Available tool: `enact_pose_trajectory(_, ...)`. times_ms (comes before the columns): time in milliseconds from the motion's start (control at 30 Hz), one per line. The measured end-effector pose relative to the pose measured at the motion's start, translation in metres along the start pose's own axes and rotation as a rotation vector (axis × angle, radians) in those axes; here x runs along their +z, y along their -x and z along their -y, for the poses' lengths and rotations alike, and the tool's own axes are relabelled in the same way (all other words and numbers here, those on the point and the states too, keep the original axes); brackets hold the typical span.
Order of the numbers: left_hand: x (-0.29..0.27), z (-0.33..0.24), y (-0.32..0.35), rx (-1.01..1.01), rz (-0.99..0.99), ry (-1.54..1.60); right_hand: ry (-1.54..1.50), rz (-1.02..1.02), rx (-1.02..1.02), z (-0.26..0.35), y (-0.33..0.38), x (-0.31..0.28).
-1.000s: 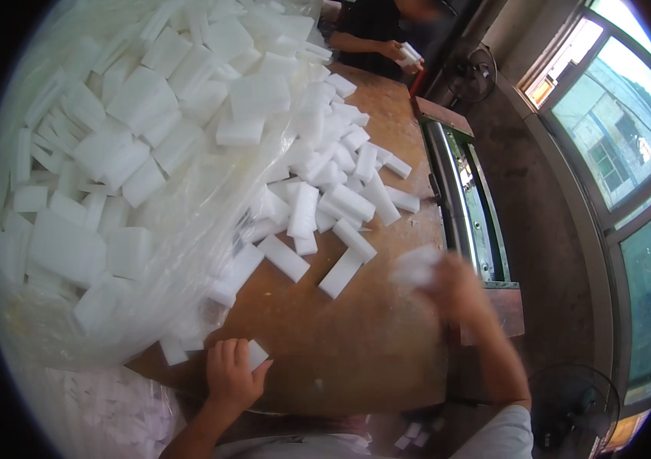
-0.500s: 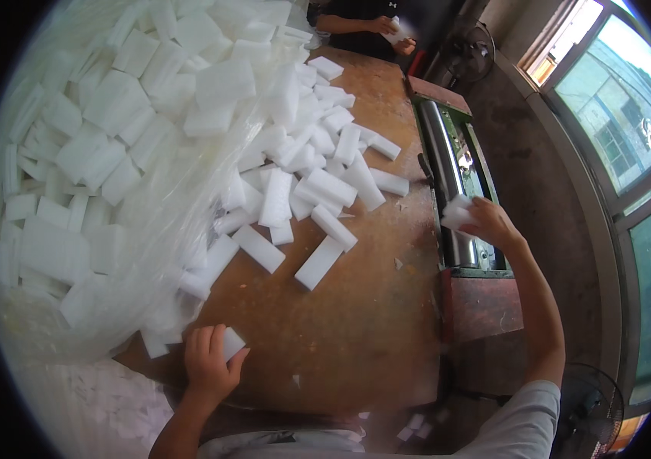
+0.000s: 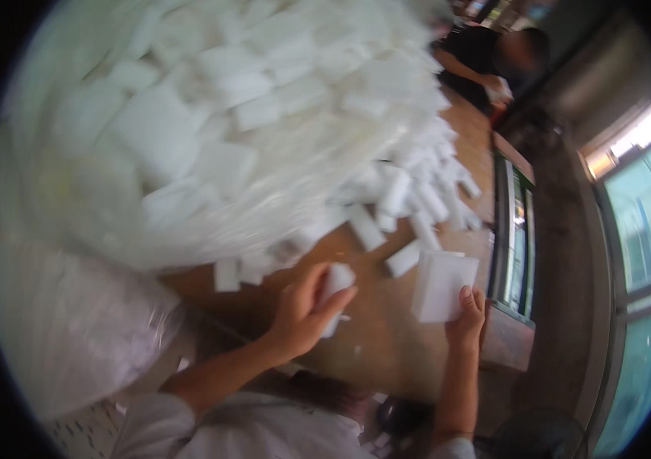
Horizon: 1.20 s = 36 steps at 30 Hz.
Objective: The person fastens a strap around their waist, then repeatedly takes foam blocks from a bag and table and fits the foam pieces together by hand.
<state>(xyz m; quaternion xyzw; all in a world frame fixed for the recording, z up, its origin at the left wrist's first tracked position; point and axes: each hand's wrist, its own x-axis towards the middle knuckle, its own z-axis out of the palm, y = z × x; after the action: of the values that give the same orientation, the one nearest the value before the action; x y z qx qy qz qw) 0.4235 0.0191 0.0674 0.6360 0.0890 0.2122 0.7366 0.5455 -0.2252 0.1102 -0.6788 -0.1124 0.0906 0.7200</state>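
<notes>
My left hand (image 3: 300, 315) is closed around a small white foam block (image 3: 338, 280) above the near part of the brown table (image 3: 386, 348). Farther right, my right hand (image 3: 466, 320) pinches a larger, squarish white foam piece (image 3: 442, 289) by its lower right edge, thumb on its face. This piece looks like two or more layers held together; blur hides the exact number. Loose white foam blocks (image 3: 366, 228) lie on the table just beyond both hands.
A big clear plastic bag (image 3: 264, 214) heaped with white foam blocks fills the left and far side. Along the table's right edge sits a roller machine (image 3: 513, 237). A co-worker (image 3: 472, 57) at the far end holds something white. Windows (image 3: 647, 222) line the right wall.
My view has swung left. My right hand has come away from the roller machine to over the table, its foam piece held upright. My left hand has lifted its block off the table.
</notes>
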Motion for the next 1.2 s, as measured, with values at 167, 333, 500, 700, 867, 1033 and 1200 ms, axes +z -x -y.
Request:
enact_pose_trajectory(167,-0.014,-0.032,-0.014,-0.073,-0.047,0.071,-0.211,-0.005,0.161,-0.019,0.005,0.089)
enact_pose_trajectory(333,-0.025,-0.027,-0.014,-0.065,-0.055,0.168,-0.174,0.062,0.161,-0.028,0.002,0.116)
enact_pose_trajectory(500,-0.025,-0.024,-0.018,-0.091,-0.054,0.110,-0.192,0.084,0.183,-0.031,0.001,0.117)
enact_pose_trajectory(700,-0.017,-0.018,-0.018,-0.085,-0.059,0.079,-0.116,0.118,0.100,-0.039,0.009,0.120)
enact_pose_trajectory(867,-0.017,-0.018,-0.012,0.093,-0.084,0.122,0.205,0.170,-0.113,-0.043,0.029,0.109)
enact_pose_trajectory(1033,-0.030,-0.027,-0.004,0.406,0.226,0.151,0.183,0.151,-0.317,-0.017,0.049,0.121)
enact_pose_trajectory(1200,-0.032,-0.029,0.001,0.324,0.334,0.160,0.215,0.239,-0.432,-0.025,0.058,0.113)
